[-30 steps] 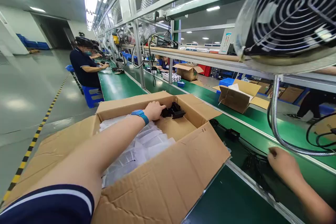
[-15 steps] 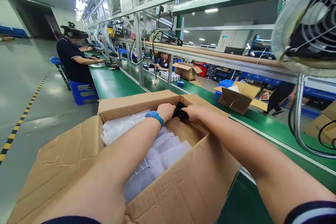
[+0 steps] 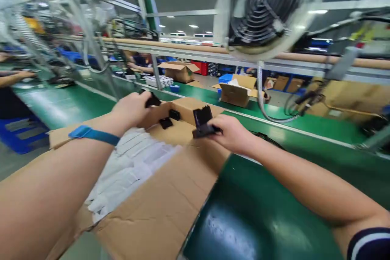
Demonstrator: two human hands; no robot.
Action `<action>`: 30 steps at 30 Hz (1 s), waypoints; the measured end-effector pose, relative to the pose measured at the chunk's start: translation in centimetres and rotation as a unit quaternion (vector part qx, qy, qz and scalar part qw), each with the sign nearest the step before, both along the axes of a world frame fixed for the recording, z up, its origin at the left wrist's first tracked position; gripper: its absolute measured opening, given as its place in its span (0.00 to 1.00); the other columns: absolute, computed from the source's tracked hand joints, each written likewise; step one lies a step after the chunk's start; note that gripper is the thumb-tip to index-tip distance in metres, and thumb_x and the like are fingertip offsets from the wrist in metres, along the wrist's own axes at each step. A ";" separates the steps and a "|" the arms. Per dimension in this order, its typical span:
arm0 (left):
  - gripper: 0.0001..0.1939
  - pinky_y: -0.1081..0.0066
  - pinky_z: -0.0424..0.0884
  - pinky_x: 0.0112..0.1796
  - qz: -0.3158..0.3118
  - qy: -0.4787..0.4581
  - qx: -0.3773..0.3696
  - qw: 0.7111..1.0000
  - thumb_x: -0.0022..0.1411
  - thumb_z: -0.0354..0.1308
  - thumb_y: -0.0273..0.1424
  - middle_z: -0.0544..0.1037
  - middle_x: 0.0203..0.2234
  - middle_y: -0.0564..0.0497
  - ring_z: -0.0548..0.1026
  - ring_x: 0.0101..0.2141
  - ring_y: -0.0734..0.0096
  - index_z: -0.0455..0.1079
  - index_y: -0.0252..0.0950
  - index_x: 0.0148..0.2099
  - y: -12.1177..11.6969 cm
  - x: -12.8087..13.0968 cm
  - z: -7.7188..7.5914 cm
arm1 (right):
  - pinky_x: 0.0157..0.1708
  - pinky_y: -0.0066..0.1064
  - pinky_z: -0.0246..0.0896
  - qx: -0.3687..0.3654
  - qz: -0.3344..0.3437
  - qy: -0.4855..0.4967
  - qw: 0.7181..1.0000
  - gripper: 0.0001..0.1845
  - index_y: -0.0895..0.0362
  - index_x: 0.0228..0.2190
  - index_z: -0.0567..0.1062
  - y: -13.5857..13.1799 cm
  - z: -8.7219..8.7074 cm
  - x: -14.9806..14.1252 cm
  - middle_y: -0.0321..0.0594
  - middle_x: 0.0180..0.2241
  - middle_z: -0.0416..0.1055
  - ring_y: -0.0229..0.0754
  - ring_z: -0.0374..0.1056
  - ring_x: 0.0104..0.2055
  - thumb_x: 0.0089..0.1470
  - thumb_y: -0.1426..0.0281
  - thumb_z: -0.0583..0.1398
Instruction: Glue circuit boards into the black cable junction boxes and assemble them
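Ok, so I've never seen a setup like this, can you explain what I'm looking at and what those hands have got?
There's no robot: these are a person's bare hands, seen from a camera worn on their head, looking forward and down. The left hand, with a blue wristband, holds a small black piece near the far side of an open cardboard box. The right hand grips a black part; blur hides its details. Inside the box lie whitish packets and, toward the far corner, more black pieces. To the right is a green work surface.
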State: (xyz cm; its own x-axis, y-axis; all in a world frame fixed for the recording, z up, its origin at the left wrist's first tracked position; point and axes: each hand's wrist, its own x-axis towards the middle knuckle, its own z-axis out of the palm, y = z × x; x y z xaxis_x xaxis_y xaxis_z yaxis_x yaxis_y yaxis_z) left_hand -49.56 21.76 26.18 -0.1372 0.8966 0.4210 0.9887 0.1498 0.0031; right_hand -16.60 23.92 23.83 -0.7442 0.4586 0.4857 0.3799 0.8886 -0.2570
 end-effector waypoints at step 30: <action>0.49 0.47 0.65 0.49 -0.489 -0.024 -0.159 0.858 0.53 0.61 0.58 0.68 0.54 0.31 0.66 0.53 0.41 0.57 0.34 0.68 -20.9 51.3 -24.5 | 0.44 0.41 0.62 -0.167 -0.451 -0.082 0.873 0.16 0.59 0.41 0.79 -20.9 -21.0 45.4 0.49 0.36 0.69 0.50 0.64 0.41 0.61 0.61 0.58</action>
State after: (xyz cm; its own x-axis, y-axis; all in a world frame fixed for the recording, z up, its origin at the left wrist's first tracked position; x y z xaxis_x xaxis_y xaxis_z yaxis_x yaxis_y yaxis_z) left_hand 1.70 0.88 1.70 0.7352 0.6612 0.1493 0.6422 -0.7499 0.1589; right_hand 28.81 3.05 2.87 -0.0549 0.9894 0.1342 0.9425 0.0958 -0.3203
